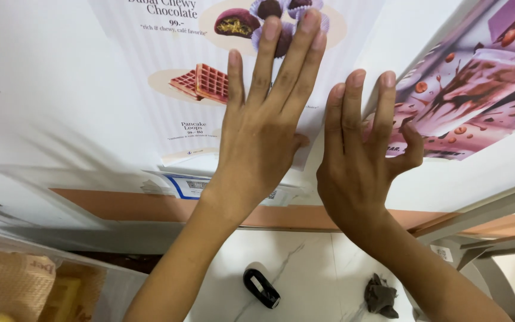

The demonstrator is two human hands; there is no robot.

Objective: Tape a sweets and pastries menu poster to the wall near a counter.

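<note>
White wall (pixel 43 89) carries a menu poster (pixel 168 77) — thin, light paper, easy to crease. Left hand (pixel 263 131) presses flat on its lower right corner, fingers spread; right hand (pixel 359 161) touches the wall beside, fingers extended — grasping nothing.

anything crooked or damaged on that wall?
Yes. The striped menu poster under the left hand hangs tilted, its lower edge slanting across the white wall. The purple poster by the right hand slants the other way. No tears visible.
</note>
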